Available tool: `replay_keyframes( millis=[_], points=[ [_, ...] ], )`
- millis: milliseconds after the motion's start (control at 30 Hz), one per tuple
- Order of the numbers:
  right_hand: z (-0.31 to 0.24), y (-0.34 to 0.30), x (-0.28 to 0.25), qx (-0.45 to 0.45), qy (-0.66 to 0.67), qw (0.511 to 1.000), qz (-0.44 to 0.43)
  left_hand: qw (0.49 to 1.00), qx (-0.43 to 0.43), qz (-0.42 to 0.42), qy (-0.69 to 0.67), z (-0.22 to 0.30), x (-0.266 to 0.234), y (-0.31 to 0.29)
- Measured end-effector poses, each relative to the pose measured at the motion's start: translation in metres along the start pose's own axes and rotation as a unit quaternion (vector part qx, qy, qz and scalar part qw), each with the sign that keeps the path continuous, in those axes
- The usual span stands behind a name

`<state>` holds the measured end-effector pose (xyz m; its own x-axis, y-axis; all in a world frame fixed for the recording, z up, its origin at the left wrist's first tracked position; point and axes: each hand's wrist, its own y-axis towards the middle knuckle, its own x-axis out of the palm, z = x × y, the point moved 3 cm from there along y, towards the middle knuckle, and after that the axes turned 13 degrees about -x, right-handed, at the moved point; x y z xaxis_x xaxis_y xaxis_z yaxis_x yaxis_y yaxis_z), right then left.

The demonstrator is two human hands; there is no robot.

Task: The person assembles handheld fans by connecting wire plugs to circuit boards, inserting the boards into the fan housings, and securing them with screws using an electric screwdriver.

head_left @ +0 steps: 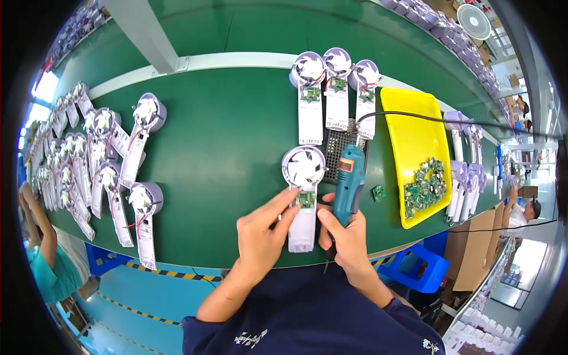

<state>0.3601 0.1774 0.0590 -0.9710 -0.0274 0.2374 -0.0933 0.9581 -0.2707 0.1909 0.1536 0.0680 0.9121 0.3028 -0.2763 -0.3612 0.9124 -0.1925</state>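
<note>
In front of me a white-and-lilac handheld fan housing (303, 231) lies on the green table with its fan head away from me. It lies open, its white blades (305, 167) and a small green circuit board (306, 199) exposed. My left hand (263, 231) is closed at the housing's left side, its fingertips touching the board's edge. A tiny pale thing shows between those fingers, too small to name. My right hand (348, 236) is wrapped round the lower part of a teal electric screwdriver (349, 180), just right of the housing. The screwdriver's tip is not clearly visible.
Three fan housings with boards (337, 100) lie beyond a black perforated tray (336, 155). A yellow tray (411, 124) holds green boards; one loose board (378, 192) lies beside it. More housings (142, 201) crowd the left. A black cable (449, 119) crosses the right. Other people work nearby.
</note>
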Motion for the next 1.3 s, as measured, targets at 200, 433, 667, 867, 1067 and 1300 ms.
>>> replay_keyframes(
  millis=[200, 433, 667, 867, 1067, 1300],
  points=[
    [0.004, -0.003, 0.004, 0.052, 0.090, 0.994, -0.039, 0.998, 0.008, 0.053, -0.040, -0.002, 0.007, -0.021],
    [0.012, -0.008, 0.006, 0.000, 0.098, 0.994, -0.053, 0.990, 0.060, 0.123, -0.019, -0.004, 0.013, -0.030],
    [0.013, -0.008, 0.009, 0.002, 0.090, 0.994, -0.061, 0.991, 0.044, 0.122, -0.019, -0.004, 0.011, -0.028],
    [0.012, -0.004, 0.014, -0.004, 0.086, 0.995, -0.043, 0.991, 0.037, 0.131, 0.005, -0.004, 0.011, -0.025],
    [0.014, -0.007, 0.020, 0.002, 0.088, 0.995, -0.039, 0.983, 0.011, 0.152, -0.104, -0.017, 0.018, -0.026],
    [0.020, -0.016, 0.022, 0.001, 0.125, 0.992, -0.025, 0.970, -0.039, 0.152, -0.184, -0.020, 0.023, -0.035]
  ],
)
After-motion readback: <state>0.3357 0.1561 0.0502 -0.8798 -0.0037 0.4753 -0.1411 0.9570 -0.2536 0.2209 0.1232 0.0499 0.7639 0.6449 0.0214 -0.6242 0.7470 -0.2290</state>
